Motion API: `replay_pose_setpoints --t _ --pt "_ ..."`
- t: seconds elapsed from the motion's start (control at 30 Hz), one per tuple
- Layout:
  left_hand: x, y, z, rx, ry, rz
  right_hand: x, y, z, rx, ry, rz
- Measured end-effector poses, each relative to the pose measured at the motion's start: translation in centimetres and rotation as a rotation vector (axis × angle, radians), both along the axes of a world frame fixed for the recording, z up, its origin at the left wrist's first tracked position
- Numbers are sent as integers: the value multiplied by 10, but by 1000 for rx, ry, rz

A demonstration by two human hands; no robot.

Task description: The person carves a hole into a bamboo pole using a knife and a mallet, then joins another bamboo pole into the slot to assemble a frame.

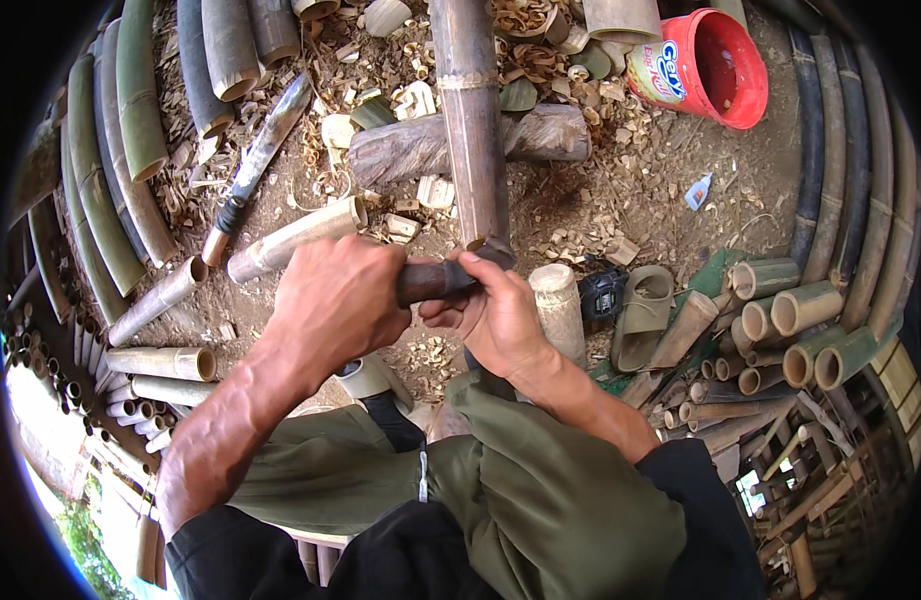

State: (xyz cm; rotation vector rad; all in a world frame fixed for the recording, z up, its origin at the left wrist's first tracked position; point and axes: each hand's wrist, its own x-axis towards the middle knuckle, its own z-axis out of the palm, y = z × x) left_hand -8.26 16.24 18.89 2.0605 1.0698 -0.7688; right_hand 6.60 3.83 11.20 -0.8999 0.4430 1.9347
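Dirt ground (pixel 755 215) (littered); hands (pixel 340 285) (pixel 505 315) grip rod (pixel 425 283)

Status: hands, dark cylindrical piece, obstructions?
Left hand wrapped around dark cylindrical piece. Right hand on its other end. Bamboo pole close ahead, lying across log.

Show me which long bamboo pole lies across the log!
The brown pole in the middle, running from the top edge down toward the right hand. It crosses over the log; the other long poles lie off to the sides.
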Motion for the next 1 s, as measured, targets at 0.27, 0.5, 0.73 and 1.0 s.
replay_pose_setpoints --t 0.27,0.5,0.73,1.0 --pt "96 31 29 106 -48 -536 22 -12 -1 -203 238 -333" --pt "59 34 15 21 20 -578 10 -35 -18 -66 499 -236" --pt "-40 -12 -41 -303 -94 -48 11 -33 -5 -193 183 199" --pt "-23 -153 -61 -272 -156 587 20 -44 7 -102 -518 565"
